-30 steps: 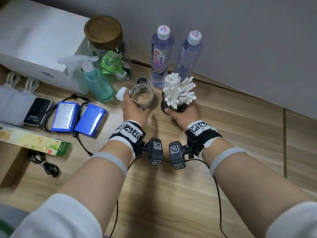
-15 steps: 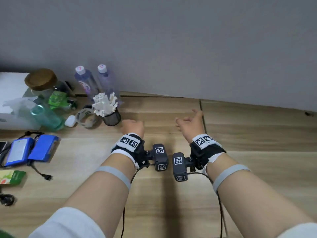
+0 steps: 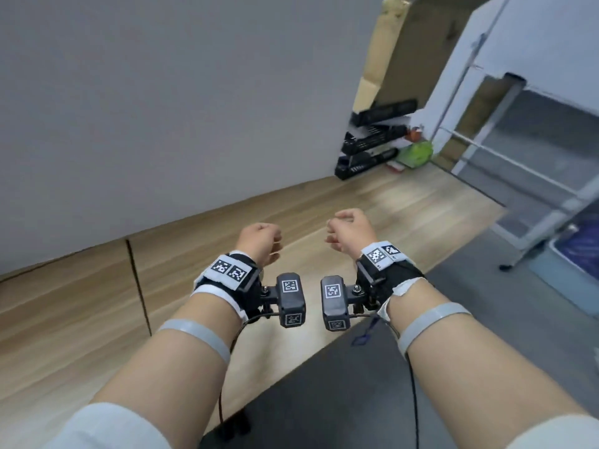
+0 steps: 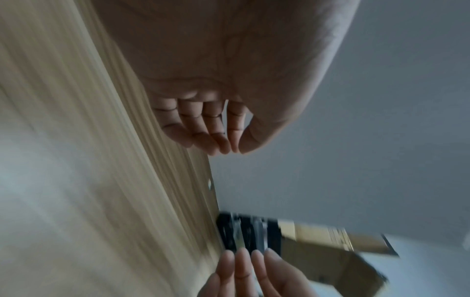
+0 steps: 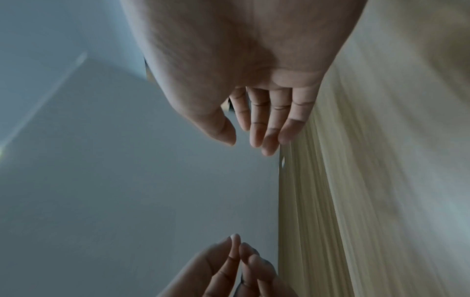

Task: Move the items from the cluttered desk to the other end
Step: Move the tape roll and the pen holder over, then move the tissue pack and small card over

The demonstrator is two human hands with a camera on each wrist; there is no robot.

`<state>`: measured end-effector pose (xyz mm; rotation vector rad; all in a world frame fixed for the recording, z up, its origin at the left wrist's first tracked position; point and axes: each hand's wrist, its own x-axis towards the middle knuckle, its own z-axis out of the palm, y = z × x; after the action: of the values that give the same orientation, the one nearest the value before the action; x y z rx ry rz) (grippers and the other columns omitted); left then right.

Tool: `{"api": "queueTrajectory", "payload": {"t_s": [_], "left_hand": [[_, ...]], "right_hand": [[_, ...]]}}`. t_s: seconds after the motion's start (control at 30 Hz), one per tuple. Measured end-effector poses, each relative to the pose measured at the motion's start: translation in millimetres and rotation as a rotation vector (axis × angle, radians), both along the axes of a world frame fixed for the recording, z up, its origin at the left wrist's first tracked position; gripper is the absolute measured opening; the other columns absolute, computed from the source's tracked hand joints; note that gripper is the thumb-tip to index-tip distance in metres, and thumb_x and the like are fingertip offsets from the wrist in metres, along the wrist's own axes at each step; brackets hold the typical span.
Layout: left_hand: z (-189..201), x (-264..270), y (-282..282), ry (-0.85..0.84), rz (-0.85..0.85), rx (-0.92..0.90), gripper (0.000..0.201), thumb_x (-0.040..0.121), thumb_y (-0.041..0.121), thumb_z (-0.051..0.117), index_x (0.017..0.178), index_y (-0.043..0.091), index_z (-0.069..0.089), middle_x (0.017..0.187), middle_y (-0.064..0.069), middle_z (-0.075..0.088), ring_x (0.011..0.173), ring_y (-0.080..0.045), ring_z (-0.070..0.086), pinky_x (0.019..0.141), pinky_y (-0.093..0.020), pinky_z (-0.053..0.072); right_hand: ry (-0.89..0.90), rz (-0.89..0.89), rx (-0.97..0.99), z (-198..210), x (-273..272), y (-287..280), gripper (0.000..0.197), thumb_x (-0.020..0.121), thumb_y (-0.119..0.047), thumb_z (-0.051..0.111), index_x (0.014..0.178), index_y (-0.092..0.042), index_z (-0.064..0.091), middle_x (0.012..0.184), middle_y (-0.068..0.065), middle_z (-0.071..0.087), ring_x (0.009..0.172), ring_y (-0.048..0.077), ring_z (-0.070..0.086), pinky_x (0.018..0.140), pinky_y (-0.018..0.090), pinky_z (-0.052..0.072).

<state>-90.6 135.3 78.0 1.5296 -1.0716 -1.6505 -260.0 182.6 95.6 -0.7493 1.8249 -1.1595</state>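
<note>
Wood-grain desk (image 3: 97, 319) ran along a plain grey wall (image 3: 162, 92), its planks streaked pale in both wrist views, and the stretch under the hands carried none of the cluttered items, which were out of view in all three pictures. At about 1 o'clock from the hands, at the far end of the desk, black boxes (image 3: 372, 144) lay stacked against a tall cardboard sheet (image 3: 379, 59), with something green (image 3: 418, 153) beside them; white marks showed on the lowest box but blur kept them unreadable. No brand or legible writing appeared anywhere; the only printing was the black-and-white square code tags on the wrist straps and on the two small dark camera blocks between the wrists. Both forearms reached forward side by side over the desk, pale sleeves pushed back, a grey band around each. The left hand (image 3: 259, 241) sat at roughly 11 o'clock from the camera blocks, its fingers (image 4: 211, 130) loosely bent together toward the thumb, gripping nothing. The right hand (image 3: 350, 231), at about 1 o'clock, matched it: fingers (image 5: 259, 124) hung relaxed and slightly curled, thumb apart from them, empty. The hands were near each other but not touching, each one's fingertips showing at the bottom of the other's wrist view. Dark grey floor (image 3: 356, 384) showed off the desk's near edge at 5 o'clock, and a white metal frame (image 3: 531, 202) stood at 3 o'clock.
</note>
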Motion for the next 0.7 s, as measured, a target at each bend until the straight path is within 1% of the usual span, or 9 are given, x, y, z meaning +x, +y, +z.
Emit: {"api": "queueTrajectory", "payload": {"t_s": [0.07,0.13,0.17,0.27,0.37,0.43,0.5,0.57,0.7], "left_hand": [[10,-50,2,0.003,-0.057,-0.027,0.013,0.094,0.01,0.055,0.083,0.016,0.057,0.08,-0.001,0.057,0.067,-0.015,0.054,0.064,-0.029,0.047],[16,-94,2,0.004,-0.108,-0.054,0.013,0.093,0.01,0.055,0.083,0.016,0.058,0.08,-0.001,0.057,0.067,-0.015,0.055,0.064,-0.029,0.048],[18,-114,2,0.001,-0.131,-0.061,0.012,0.094,0.012,0.055,0.084,0.016,0.059,0.081,-0.001,0.058,0.069,-0.015,0.055,0.064,-0.029,0.048],[18,-171,-6,-0.01,-0.187,-0.07,0.01,0.095,0.015,0.054,0.088,0.016,0.06,0.085,-0.001,0.059,0.072,-0.016,0.057,0.065,-0.028,0.049],[10,-231,-23,-0.003,-0.225,-0.077,0.009,0.095,0.015,0.054,0.089,0.016,0.061,0.087,-0.001,0.06,0.073,-0.016,0.057,0.063,-0.028,0.048],[1,-273,-36,0.016,-0.249,-0.062,0.008,0.095,0.016,0.055,0.091,0.015,0.061,0.088,-0.002,0.06,0.073,-0.016,0.057,0.064,-0.028,0.047],[-9,-317,-52,0.033,-0.271,-0.037,0.007,0.096,0.017,0.055,0.094,0.014,0.062,0.089,-0.002,0.061,0.073,-0.015,0.058,0.063,-0.028,0.047],[-20,-359,-72,0.057,-0.271,-0.007,0.008,0.096,0.017,0.055,0.092,0.014,0.061,0.089,-0.002,0.061,0.073,-0.015,0.057,0.062,-0.027,0.047],[-33,-431,-119,0.074,-0.229,0.101,0.013,0.097,0.016,0.054,0.084,0.016,0.056,0.085,-0.001,0.058,0.069,-0.013,0.055,0.061,-0.025,0.045]], "right_hand": [[-0.017,-0.041,-0.015,8,-49,13,0.02,0.092,-0.006,0.056,0.111,-0.012,0.052,0.086,0.005,0.063,0.069,0.017,0.063,0.085,0.04,0.057],[-0.015,-0.07,-0.015,11,-91,23,0.018,0.092,-0.007,0.055,0.109,-0.013,0.054,0.087,0.004,0.064,0.068,0.017,0.064,0.084,0.04,0.057],[-0.015,-0.084,-0.015,10,-110,26,0.017,0.092,-0.007,0.055,0.107,-0.014,0.055,0.088,0.005,0.066,0.068,0.017,0.065,0.082,0.039,0.058],[-0.018,-0.127,-0.023,4,-162,32,0.012,0.091,-0.009,0.055,0.1,-0.017,0.057,0.084,0.003,0.067,0.066,0.016,0.066,0.069,0.031,0.056],[-0.013,-0.156,-0.02,-4,-215,31,0.01,0.091,-0.01,0.055,0.098,-0.016,0.058,0.084,0.004,0.066,0.068,0.018,0.067,0.066,0.029,0.054],[0.006,-0.169,0.003,-11,-254,24,0.008,0.092,-0.012,0.054,0.098,-0.015,0.059,0.087,0.006,0.067,0.069,0.018,0.067,0.068,0.03,0.055],[0.038,-0.183,0.03,-18,-295,12,0.011,0.092,-0.013,0.054,0.101,-0.013,0.061,0.09,0.007,0.068,0.07,0.017,0.069,0.072,0.032,0.056],[0.067,-0.197,0.053,-24,-335,-7,0.011,0.092,-0.013,0.055,0.101,-0.013,0.061,0.09,0.007,0.068,0.071,0.017,0.069,0.073,0.032,0.056],[0.103,-0.172,0.131,-23,-405,-48,0.005,0.092,-0.014,0.055,0.094,-0.014,0.06,0.089,0.007,0.069,0.07,0.018,0.07,0.064,0.029,0.053]]}}
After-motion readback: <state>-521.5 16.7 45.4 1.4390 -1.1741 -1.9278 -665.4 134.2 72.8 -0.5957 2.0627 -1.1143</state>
